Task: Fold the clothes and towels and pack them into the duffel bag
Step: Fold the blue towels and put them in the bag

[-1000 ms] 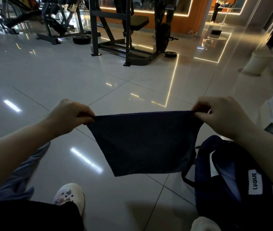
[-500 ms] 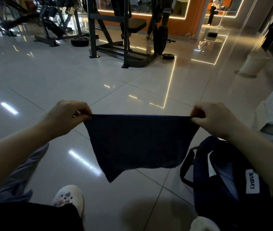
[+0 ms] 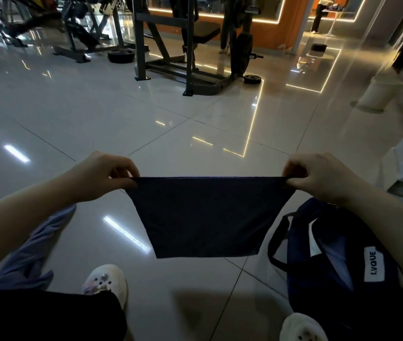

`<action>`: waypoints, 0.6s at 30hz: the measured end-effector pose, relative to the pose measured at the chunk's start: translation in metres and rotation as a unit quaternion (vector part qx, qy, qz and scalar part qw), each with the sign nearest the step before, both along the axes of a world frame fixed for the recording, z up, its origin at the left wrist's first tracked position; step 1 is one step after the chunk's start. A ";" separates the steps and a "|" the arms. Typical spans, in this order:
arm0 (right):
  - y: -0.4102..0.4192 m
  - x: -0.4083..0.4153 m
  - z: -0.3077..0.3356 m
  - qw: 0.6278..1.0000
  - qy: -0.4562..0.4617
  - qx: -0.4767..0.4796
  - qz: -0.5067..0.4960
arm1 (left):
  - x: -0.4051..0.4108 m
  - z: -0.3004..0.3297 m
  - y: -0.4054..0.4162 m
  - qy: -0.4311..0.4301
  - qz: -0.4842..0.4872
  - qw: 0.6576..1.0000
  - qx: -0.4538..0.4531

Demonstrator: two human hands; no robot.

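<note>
Navy towel hangs flat in the air above the tile floor, top edge pulled taut btwn both hands. Left hand pinches the top-left corner, fingers curled round the cloth; right hand pinches the top-right corner the same way. Bottom edge hangs free, clear of the floor. Dark blue duffel bag sits on the floor just right of the towel, unzipped, w/ a white "LVQUE" label. Lilac garment lies on the floor under the left forearm. White shoe near the bottom edge of view. Gym machine stands well apart, far side of the floor.
</note>
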State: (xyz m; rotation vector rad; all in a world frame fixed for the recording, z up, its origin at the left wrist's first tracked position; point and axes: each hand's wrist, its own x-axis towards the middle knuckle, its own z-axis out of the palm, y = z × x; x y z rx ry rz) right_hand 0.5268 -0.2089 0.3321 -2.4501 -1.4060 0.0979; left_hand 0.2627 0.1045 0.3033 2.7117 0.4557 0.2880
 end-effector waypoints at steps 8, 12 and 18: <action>-0.007 -0.013 0.000 0.997 0.017 -0.072 -0.002 | -0.012 -0.005 -0.013 0.082 -0.012 0.996 -0.043; -0.020 -0.027 0.003 0.966 0.179 -0.184 0.009 | -0.029 -0.013 -0.021 0.183 -0.060 0.954 -0.228; -0.021 -0.020 -0.029 0.897 0.340 -0.281 0.025 | -0.030 -0.049 -0.017 0.349 -0.073 0.853 -0.380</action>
